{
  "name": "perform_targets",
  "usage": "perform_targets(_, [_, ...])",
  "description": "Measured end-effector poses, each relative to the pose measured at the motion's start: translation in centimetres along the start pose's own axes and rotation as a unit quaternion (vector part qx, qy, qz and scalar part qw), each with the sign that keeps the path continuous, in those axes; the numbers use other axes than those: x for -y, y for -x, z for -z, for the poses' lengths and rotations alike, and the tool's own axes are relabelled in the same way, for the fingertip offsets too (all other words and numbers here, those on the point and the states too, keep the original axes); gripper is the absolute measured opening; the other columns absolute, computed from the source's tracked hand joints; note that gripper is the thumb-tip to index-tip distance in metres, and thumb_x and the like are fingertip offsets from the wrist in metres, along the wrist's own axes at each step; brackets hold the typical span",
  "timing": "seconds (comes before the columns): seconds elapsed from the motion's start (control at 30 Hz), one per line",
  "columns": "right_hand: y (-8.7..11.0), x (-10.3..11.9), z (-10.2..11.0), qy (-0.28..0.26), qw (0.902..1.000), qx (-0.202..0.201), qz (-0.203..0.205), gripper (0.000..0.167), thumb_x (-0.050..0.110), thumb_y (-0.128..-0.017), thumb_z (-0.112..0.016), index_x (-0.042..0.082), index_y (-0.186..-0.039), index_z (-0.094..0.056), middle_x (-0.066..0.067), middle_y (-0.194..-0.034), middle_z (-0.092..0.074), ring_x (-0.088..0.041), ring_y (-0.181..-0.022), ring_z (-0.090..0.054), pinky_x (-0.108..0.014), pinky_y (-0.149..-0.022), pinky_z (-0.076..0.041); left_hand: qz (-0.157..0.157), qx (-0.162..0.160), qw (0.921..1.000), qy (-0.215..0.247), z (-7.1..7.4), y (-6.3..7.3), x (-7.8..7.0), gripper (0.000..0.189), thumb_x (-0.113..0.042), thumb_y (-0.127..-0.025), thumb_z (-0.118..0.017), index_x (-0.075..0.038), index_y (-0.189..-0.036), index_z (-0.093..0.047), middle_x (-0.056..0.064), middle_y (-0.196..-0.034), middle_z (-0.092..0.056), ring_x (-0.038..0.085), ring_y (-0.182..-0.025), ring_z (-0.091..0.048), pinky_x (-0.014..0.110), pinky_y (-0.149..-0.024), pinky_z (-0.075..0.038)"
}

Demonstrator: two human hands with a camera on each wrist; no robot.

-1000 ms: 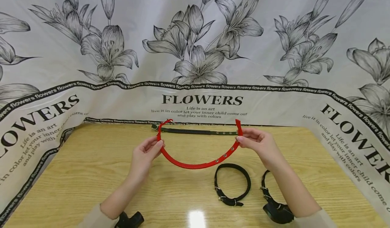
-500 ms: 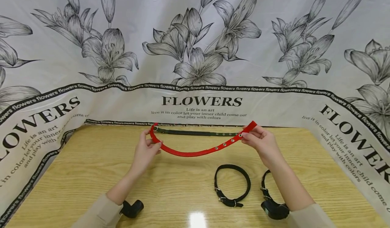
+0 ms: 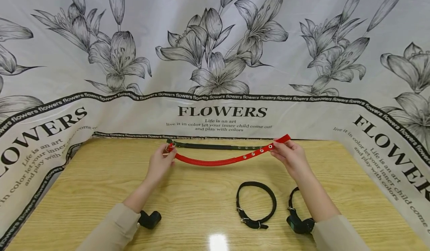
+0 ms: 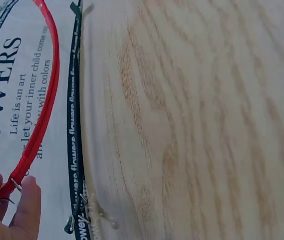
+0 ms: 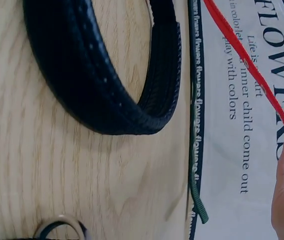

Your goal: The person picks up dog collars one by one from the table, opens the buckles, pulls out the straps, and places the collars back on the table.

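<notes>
A red collar (image 3: 208, 162) with metal eyelets spans the gap between my two hands, sagging slightly in the middle. At its buckle end my left hand (image 3: 161, 163) pinches it; in the left wrist view, metal fittings show between the fingers (image 4: 27, 205). The thumb and fingers of my right hand (image 3: 291, 159) grip the eyelet end, and a short red tip sticks out past them. Just behind it, a dark green collar (image 3: 208, 146) lies stretched out along the table's far edge, its right end hidden by the red collar and right hand.
A black collar (image 3: 252, 221), buckled into a loop, lies on the wooden table (image 3: 195, 195) right of centre. Another black collar (image 3: 290, 200) is partly hidden by my right forearm. A floral cloth (image 3: 134, 113) hangs behind the table.
The red collar has gone from a deep hanging curve to a nearly straight line. My right hand has moved slightly right, and the buckle end has come down into my left fingers.
</notes>
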State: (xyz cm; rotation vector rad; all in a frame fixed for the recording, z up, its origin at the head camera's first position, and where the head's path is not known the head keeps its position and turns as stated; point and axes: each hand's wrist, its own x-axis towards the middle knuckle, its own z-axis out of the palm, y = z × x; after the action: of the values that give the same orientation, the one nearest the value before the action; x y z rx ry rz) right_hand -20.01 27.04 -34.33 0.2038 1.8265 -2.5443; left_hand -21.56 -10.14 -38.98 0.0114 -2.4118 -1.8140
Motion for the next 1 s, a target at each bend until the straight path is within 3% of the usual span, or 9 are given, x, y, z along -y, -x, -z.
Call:
perform_targets(0.13, [-0.5,0.1,0.6,-0.009,0.9994,-0.022,-0.026,0.006,0.002,-0.090,-0.059,0.007,-0.092,-0.058,-0.001,-0.079,-0.066,-0.012,-0.069,-0.065,-0.023,-0.070,-0.055,-0.007,-0.024,0.9989,-0.040,-0.2,-0.8,0.3,0.016,-0.007,-0.090,-0.060,0.004,-0.102,-0.061,0.018,-0.098,-0.061,0.027,-0.082,-0.058,0.022,-0.060,-0.046])
perform_targets(0.33, [-1.5,0.4,1.5,-0.015,0.9961,-0.054,-0.068,0.016,-0.004,-0.089,-0.055,0.001,-0.101,-0.047,-0.003,-0.071,-0.067,-0.012,-0.064,-0.066,-0.023,-0.067,-0.055,-0.015,-0.035,0.9978,-0.053,-0.6,-2.3,0.8,0.019,-0.002,-0.086,-0.063,0.006,-0.104,-0.062,0.021,-0.099,-0.063,0.026,-0.083,-0.059,0.019,-0.064,-0.047])
perform_targets(0.43, [-2.3,0.0,1.7,-0.010,0.9944,-0.072,-0.077,0.013,-0.003,-0.089,-0.056,0.002,-0.101,-0.050,-0.003,-0.071,-0.067,-0.012,-0.064,-0.067,-0.024,-0.071,-0.055,0.003,-0.036,0.9992,-0.017,-0.8,-2.9,1.0,0.022,0.001,-0.085,-0.063,0.007,-0.107,-0.061,0.024,-0.105,-0.061,0.020,-0.077,-0.058,0.018,-0.063,-0.048])
perform_targets(0.53, [-3.1,-0.9,2.1,0.004,0.9925,-0.088,-0.086,0.011,0.000,-0.089,-0.057,0.001,-0.100,-0.054,-0.004,-0.072,-0.067,-0.014,-0.065,-0.068,-0.026,-0.076,-0.054,0.046,-0.035,0.9979,0.029,-0.8,-3.2,1.2,0.023,0.005,-0.086,-0.061,0.009,-0.108,-0.059,0.025,-0.110,-0.060,0.010,-0.071,-0.055,0.019,-0.061,-0.050])
perform_targets(0.67, [-3.6,-1.7,2.6,0.016,0.9901,-0.099,-0.099,0.033,0.000,-0.091,-0.055,-0.006,-0.122,-0.046,-0.004,-0.071,-0.066,-0.014,-0.064,-0.067,-0.026,-0.075,-0.054,0.088,-0.023,0.9938,0.064,-0.9,-3.4,1.5,0.022,0.005,-0.088,-0.059,0.010,-0.109,-0.057,0.023,-0.106,-0.058,0.009,-0.073,-0.054,0.021,-0.066,-0.052])
perform_targets(0.73, [-3.6,-1.7,2.5,0.015,0.9893,-0.099,-0.107,0.048,-0.002,-0.091,-0.052,-0.007,-0.136,-0.033,-0.002,-0.070,-0.066,-0.012,-0.064,-0.067,-0.025,-0.075,-0.054,0.096,-0.022,0.9922,0.077,-0.9,-3.5,1.7,0.022,0.004,-0.089,-0.057,0.011,-0.110,-0.057,0.020,-0.104,-0.057,0.012,-0.075,-0.055,0.021,-0.067,-0.052])
perform_targets(0.8, [-3.8,-1.8,2.6,0.013,0.9896,-0.093,-0.109,0.056,-0.003,-0.091,-0.052,-0.009,-0.140,-0.026,-0.003,-0.070,-0.066,-0.013,-0.064,-0.067,-0.025,-0.073,-0.054,0.101,-0.028,0.9904,0.090,-0.9,-3.7,1.9,0.022,0.005,-0.089,-0.056,0.011,-0.110,-0.056,0.019,-0.104,-0.056,0.012,-0.074,-0.055,0.019,-0.065,-0.051])
perform_targets(1.0, [-4.4,-2.1,2.2,0.023,0.9895,-0.101,-0.101,0.059,-0.003,-0.091,-0.052,-0.009,-0.142,-0.023,-0.001,-0.068,-0.065,-0.011,-0.061,-0.066,-0.023,-0.068,-0.055,0.119,-0.034,0.9854,0.116,-0.6,-4.4,2.4,0.022,0.004,-0.091,-0.055,0.012,-0.111,-0.055,0.021,-0.110,-0.054,0.008,-0.066,-0.053,0.014,-0.057,-0.048])
